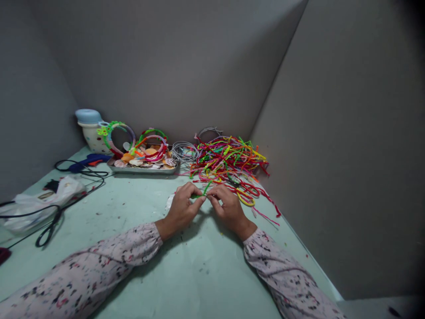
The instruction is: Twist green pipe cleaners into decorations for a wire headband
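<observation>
Between my two hands is a short green pipe cleaner (207, 188), one end of it sticking up. My left hand (185, 204) pinches it between thumb and fingers from the left. From the right, my right hand (229, 207) is closed in a pinch at the same spot, fingertips almost touching the left ones. A white flat piece (170, 201), partly hidden, lies beside my left hand. Just beyond my right hand spreads a large tangled pile of coloured pipe cleaners (229, 155).
A metal tray (142, 173) of shells stands at the back, with fuzzy headbands (121, 137) on it. Right of it lies a wire coil (182, 150). At left are a lidded jar (94, 133), a blue glue gun (88, 161), black cable (56, 221) and a plastic bag (29, 210). Walls enclose the table.
</observation>
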A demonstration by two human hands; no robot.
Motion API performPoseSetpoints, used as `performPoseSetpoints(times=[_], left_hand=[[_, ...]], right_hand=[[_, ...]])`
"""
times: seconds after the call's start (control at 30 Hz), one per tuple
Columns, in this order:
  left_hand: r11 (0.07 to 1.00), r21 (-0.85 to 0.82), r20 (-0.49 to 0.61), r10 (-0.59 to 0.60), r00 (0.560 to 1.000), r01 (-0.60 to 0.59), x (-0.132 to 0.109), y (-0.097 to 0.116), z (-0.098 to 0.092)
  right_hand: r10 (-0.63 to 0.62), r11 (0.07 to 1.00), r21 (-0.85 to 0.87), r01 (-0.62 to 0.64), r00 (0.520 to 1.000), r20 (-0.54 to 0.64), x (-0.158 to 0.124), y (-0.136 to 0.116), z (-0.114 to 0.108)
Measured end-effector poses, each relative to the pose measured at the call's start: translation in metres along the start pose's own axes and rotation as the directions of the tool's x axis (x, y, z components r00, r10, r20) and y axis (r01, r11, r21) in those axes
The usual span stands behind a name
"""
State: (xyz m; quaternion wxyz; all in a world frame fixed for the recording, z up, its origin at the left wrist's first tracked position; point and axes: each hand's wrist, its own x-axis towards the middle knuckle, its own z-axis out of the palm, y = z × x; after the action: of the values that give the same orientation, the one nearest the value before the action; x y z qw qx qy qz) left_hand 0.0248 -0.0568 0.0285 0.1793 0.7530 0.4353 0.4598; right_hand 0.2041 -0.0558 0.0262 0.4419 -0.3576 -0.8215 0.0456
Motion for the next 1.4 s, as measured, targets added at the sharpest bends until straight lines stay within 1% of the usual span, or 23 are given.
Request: performPoseSetpoints(times=[0.27,0.47,0.6,0.77,0.87,0.97,1.1,1.3,1.4], left_hand=[[1.0,-0.004,0.01,-0.013,1.0,0.013,0.0002,-0.0004,0.0],[0.998,0.039,0.001,0.042,0.999,-0.042,0.0001,0.001,-0.0002],[0.998,0.05,0.004,0.039,0.999,-0.039,0.0008,0.001,-0.0006],[0.997,0.071,-0.004,0.002,1.0,-0.002,0.0019,0.0003,-0.0009],[0.999,0.047,-0.021,-0.001,1.0,0.002,0.0018,0.0015,-0.001],[1.0,0.012,-0.026,-0.004,1.0,0.005,0.0019,0.0028,-0.0008],[0.999,-0.05,0.0,-0.018,1.0,0.018,0.0018,0.0036,-0.0001],[0.994,-0.109,0.046,0.001,0.999,0.004,0.0007,0.0054,-0.0016],[0.993,-0.118,0.051,0.003,0.999,0.003,0.0005,0.0056,-0.002]], right_hand=[[-0.005,1.0,-0.001,0.006,1.0,0.016,0.0003,0.0002,0.0009],[0.055,0.998,-0.01,-0.056,0.998,-0.038,0.0005,0.0022,0.0019],[0.087,0.996,-0.009,-0.088,0.994,-0.062,0.0009,0.0041,0.0015],[0.059,0.998,0.005,-0.058,0.994,-0.093,0.001,0.0035,0.002],[0.043,0.999,0.032,-0.039,0.99,-0.137,0.0007,0.0019,0.002],[-0.004,1.0,0.003,0.004,0.986,-0.167,-0.0001,0.0016,0.0024],[-0.069,0.997,-0.044,0.064,0.987,-0.148,-0.001,0.0029,0.0037],[-0.056,0.997,-0.053,0.049,0.988,-0.147,-0.0014,0.0035,0.0041],[-0.061,0.997,-0.054,0.053,0.987,-0.148,-0.0011,0.0035,0.0037]])
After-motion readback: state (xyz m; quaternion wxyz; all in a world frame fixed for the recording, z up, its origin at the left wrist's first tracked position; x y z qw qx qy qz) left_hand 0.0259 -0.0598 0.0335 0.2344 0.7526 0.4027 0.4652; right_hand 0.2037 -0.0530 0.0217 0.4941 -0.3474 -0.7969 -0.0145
